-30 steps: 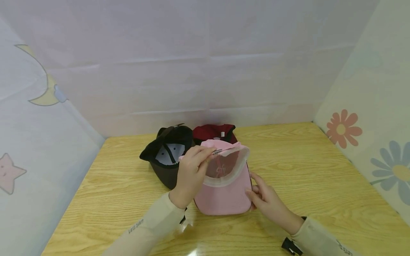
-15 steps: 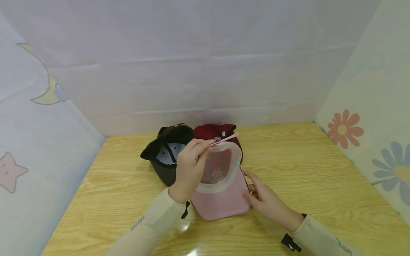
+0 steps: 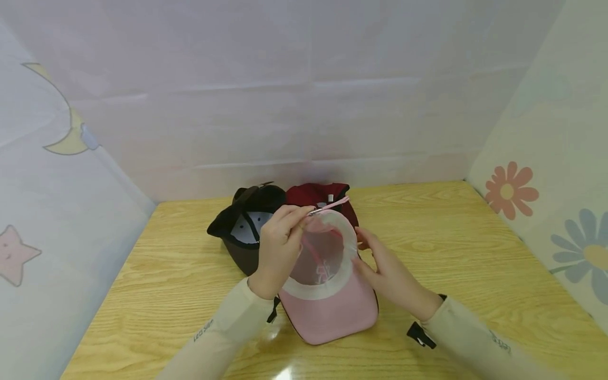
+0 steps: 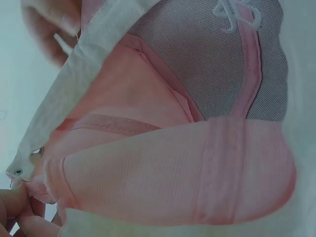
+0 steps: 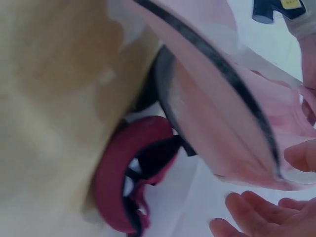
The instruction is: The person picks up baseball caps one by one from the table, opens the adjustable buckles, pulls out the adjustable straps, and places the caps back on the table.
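Pinching a pink baseball cap [image 3: 325, 289] by its back strap [image 3: 336, 203] with the left hand [image 3: 279, 243] — curving the right hand [image 3: 391, 274], half open, around its side. Holding it over the wooden table [image 3: 456, 253], before a black cap [image 3: 243, 258] and burgundy cap [image 3: 309, 194].

Pink cap [image 3: 328, 309] between hands [image 3: 278, 245] [image 3: 391, 277]: matt cloth, smooth brim [image 3: 334, 322], fine mesh panel [image 4: 182, 54], shiny metal clasp [image 3: 315, 211]. Red cap [image 3: 304, 196], black cap [image 3: 239, 254] beyond hands: matt cloth. Bench [image 3: 446, 243] under hands: wood-grained, smooth, glossy with glare. Wall [image 3: 304, 121] past hands: matt, creased sheet.
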`<control>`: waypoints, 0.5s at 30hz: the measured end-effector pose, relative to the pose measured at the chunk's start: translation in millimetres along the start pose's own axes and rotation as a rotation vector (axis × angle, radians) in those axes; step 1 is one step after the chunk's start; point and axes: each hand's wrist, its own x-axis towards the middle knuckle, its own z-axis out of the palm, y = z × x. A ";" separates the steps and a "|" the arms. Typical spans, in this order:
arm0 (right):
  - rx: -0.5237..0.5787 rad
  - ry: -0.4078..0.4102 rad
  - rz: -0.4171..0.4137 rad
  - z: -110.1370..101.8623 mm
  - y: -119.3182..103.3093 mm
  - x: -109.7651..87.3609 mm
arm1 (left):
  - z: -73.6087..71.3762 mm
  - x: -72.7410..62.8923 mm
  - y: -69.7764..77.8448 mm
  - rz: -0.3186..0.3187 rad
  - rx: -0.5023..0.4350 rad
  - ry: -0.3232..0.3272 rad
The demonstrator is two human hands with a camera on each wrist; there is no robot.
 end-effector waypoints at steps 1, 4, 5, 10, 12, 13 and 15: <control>-0.008 0.009 -0.026 -1.2 -1.9 4.3 | 0.0 0.2 -0.5 -0.001 0.002 -0.001; -0.043 0.038 -0.117 -4.7 -7.9 17.5 | 0.2 0.8 -1.0 -0.003 0.007 -0.001; -0.058 0.048 -0.145 -5.7 -9.9 22.2 | 0.4 1.0 -1.2 -0.005 0.008 -0.001; -0.088 0.111 -0.289 -8.8 -17.1 46.8 | 1.4 1.1 -1.6 -0.020 0.007 -0.006; -0.083 0.132 -0.342 -9.6 -19.7 54.7 | 2.1 0.7 -2.4 -0.024 0.007 -0.008; -0.085 0.140 -0.369 -10.0 -21.0 57.8 | 2.3 0.5 -2.6 -0.025 0.007 -0.009; -0.102 0.156 -0.413 -10.6 -23.8 62.7 | 2.8 0.1 -3.0 -0.027 0.004 -0.007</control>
